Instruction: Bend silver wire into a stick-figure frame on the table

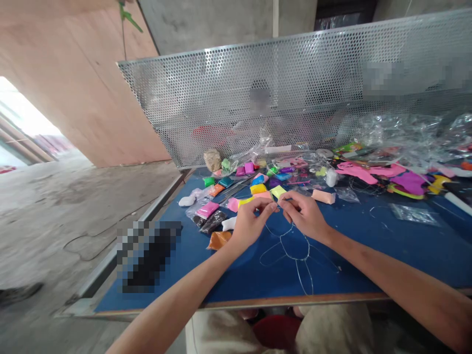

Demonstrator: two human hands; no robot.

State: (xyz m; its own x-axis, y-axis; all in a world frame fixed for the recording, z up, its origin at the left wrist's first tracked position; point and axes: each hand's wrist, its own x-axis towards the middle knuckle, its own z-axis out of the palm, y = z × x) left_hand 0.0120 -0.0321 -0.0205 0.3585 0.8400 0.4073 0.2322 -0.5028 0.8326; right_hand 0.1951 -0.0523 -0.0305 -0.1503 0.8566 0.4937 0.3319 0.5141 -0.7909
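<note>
A thin wire frame [295, 257] with a round middle and several petal-like loops hangs or lies over the blue table top, below my hands. My left hand [252, 219] pinches near the upper end of the wire, thumb against fingertips. Close beside it, my right hand [300, 210] is also closed in a pinch, its fingertips almost meeting the left ones. The wire between the fingertips is too fine to make out fully. Just beyond my hands sit small packets of coloured clay, among them a yellow packet [278, 191] and a peach packet [323, 196].
A perforated metal panel [221, 93] stands along the back of the blue table [236, 280]. At the left lies a blurred dark object [155, 258]. Pink cut-out pieces [368, 171], clear plastic bags [413, 132] and a small white container [331, 178] are at the back right. An orange-brown packet [219, 240] lies near my left wrist.
</note>
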